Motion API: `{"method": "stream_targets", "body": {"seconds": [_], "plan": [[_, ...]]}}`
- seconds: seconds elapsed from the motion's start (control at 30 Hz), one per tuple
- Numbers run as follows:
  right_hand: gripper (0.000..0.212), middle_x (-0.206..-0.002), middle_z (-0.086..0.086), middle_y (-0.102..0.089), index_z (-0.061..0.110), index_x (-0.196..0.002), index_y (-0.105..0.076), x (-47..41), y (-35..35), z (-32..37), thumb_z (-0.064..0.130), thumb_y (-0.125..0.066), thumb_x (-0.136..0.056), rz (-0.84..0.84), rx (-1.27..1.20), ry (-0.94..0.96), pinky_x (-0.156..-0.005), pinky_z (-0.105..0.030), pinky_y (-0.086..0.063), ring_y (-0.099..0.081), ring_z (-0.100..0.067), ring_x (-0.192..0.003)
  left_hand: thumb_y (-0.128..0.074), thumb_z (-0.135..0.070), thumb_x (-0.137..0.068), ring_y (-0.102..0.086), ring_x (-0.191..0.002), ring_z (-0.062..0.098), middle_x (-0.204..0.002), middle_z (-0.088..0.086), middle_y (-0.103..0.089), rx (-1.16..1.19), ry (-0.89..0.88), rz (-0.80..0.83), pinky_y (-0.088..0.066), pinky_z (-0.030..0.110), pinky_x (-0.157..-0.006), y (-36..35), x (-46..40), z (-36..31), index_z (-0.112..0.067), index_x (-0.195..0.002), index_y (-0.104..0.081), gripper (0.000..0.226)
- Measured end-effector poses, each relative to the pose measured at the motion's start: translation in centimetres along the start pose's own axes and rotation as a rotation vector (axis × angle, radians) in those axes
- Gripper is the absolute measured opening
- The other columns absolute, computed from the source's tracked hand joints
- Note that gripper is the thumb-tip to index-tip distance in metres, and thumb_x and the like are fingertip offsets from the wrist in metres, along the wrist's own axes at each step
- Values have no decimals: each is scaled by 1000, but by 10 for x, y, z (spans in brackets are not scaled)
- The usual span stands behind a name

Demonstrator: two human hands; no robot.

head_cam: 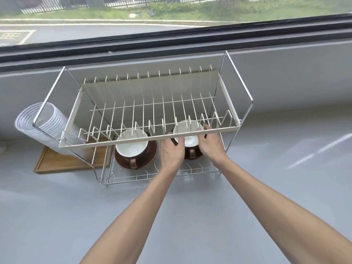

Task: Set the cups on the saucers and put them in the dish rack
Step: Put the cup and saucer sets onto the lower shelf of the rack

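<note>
Two cups: both brown outside and white inside, both on the lower tier of the dish rack (pixel 148 139), under its cream upper shelf.
Right cup (pixel 187 140): at about 1 o'clock from the middle of the picture, standing on its brown saucer (pixel 198 156), handle pointing at 6 o'clock toward me.
Left grip (pixel 171 152): my left hand is clamped on the right cup's left side, thumb over the rim, fingers curled round the wall.
Right grip (pixel 209 142): my right hand is clamped on the same cup from the right, thumb on the rim, fingertips reaching up beside the shelf's front edge.
Left cup (pixel 132 145): at 9 o'clock from the right cup and apart from it, upright on its own saucer (pixel 152 153), handle also toward 6 o'clock; neither hand touches it.
Upper shelf: cream wire dividers in a row, nothing standing in them.
Table (pixel 57 216): grey, carrying the rack; my forearms come in from 6 o'clock.
Wooden tray (pixel 66 162): at 9 o'clock from the rack, partly beneath its left end.
Ribbed white hose (pixel 47 124): lying at 10 o'clock, its open end facing out past the rack's chrome frame.
Window (pixel 95 20): at 12 o'clock, behind the ledge.
</note>
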State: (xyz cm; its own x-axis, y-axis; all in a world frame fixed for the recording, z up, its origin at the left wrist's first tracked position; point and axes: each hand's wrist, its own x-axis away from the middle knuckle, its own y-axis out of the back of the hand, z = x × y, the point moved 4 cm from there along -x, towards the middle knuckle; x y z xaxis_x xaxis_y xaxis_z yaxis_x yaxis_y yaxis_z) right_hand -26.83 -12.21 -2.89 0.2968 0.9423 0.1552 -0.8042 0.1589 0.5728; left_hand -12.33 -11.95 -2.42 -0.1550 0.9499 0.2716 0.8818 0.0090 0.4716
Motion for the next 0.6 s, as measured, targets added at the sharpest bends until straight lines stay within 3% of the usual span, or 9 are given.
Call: {"method": "stream_targets", "body": {"seconds": [0.1,0.17,0.27,0.4,0.47,0.6], "plan": [[42,-139,-5,-60,20,-136,-56,-4,-1,-2,40,-39,-103,-10,-56,-30,-108,-42,-41,-50,-29,-131,-51,-54,-89,-50,-128,34,-139,14,-52,45,78,-53,-41,49,-109,-1,-5,4,-15,-137,-53,62],[39,-128,-6,-65,20,-128,-61,-7,-2,-7,38,-38,-102,-5,-65,-78,-99,-41,-46,-57,-30,-120,-54,-44,-93,-48,-131,32,-140,11,-50,57,146,-27,-39,41,-109,-1,-6,8,-13,-140,-49,56],[44,-116,-11,-66,11,-121,-62,-7,-3,-12,40,-36,-101,19,-11,-167,-90,-40,-49,-59,-32,-105,-57,-40,-94,-55,-122,27,-122,1,-56,119,175,21,-43,33,-101,-2,-8,15,-17,-135,-52,47],[40,-102,-10,-63,8,-106,-61,-6,-3,-14,38,-35,-102,24,-11,-173,-76,-35,-43,-56,-30,-92,-58,-44,-92,-62,-112,28,-113,-2,-59,163,164,39,-53,49,-98,-1,-7,18,-21,-126,-56,41],[38,-101,-9,-62,9,-104,-60,-2,-2,-14,37,-35,-103,26,4,-168,-75,-33,-38,-55,-30,-92,-59,-45,-92,-62,-111,27,-110,-3,-58,167,157,40,-52,49,-99,0,-5,20,-21,-126,-55,41],[38,-115,-13,-65,8,-115,-60,3,-2,-15,34,-35,-104,18,5,-141,-83,-35,-40,-57,-33,-108,-59,-45,-93,-60,-114,24,-116,-3,-59,168,161,36,-48,43,-104,0,-1,24,-21,-134,-53,48]]}}
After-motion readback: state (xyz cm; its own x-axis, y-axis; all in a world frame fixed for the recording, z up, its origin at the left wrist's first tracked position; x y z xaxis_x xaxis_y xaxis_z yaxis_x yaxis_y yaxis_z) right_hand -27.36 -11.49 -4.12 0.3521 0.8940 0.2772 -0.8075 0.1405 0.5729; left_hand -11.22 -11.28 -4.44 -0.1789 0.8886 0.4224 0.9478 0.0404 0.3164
